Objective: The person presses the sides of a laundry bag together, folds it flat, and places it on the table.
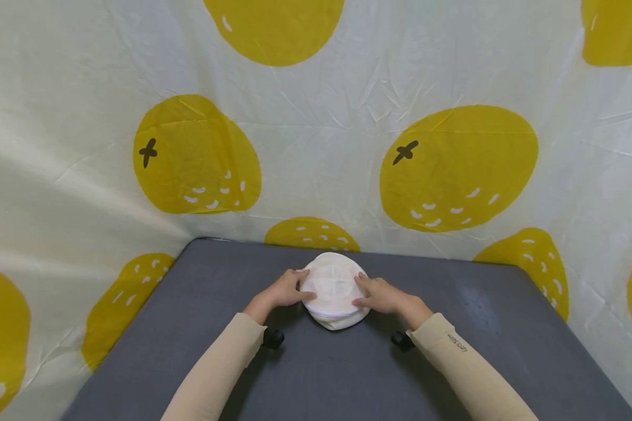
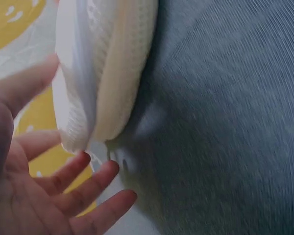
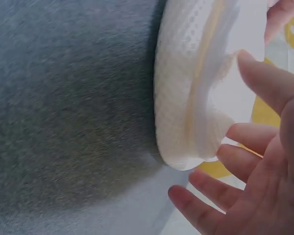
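A round white mesh laundry bag sits on the dark grey table, between both hands. A smooth band runs around its side. At its left edge, my left hand touches the bag with spread thumb and forefinger; the other fingers stretch past its rim, fairly straight. On the opposite side my right hand rests its thumb on the upper face, with the forefinger close beside the bag. The remaining right fingers extend loosely beyond the edge. What lies inside the bag, if anything, is hidden.
The grey table ends at a pale curtain printed with large yellow fruit, which hangs behind it and along both sides. A black wrist strap shows below the left hand, and another below the right.
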